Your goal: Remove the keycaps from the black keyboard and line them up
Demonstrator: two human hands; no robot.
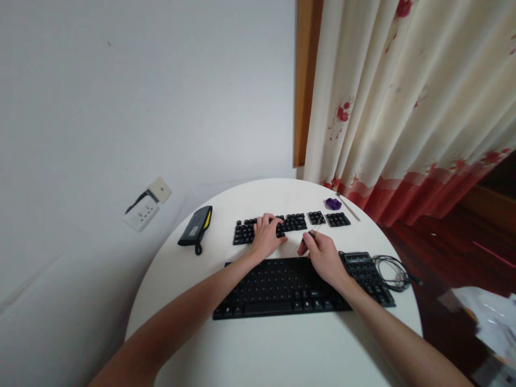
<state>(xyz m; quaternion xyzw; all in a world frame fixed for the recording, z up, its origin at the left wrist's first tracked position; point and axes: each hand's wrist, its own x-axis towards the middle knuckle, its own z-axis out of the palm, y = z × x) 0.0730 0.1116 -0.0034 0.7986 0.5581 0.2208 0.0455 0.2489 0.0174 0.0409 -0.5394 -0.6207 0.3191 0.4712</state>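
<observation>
My left hand point(266, 236) rests over a row of loose black keycaps point(296, 222) laid out behind the keyboard. Its fingers are spread, with the thumb apart and the fingertips touching the caps. My right hand point(323, 252) is closed on a small keycap puller point(318, 224), whose thin wires stick out; a dark piece shows by the fingers. Below both hands lies a black keyboard point(270, 285). Many of its main keys are bare of caps, while the bottom row and right-hand block still carry theirs. My right wrist hides part of the keyboard.
A dark pouch point(195, 228) with a yellow stripe lies left on the round white table point(185, 301). Crumpled purple material point(333, 203) and a thin brush-like stick point(349, 207) lie at the back right. The coiled cable point(393, 274) reaches the right edge. Wall and curtain point(363, 107) stand behind.
</observation>
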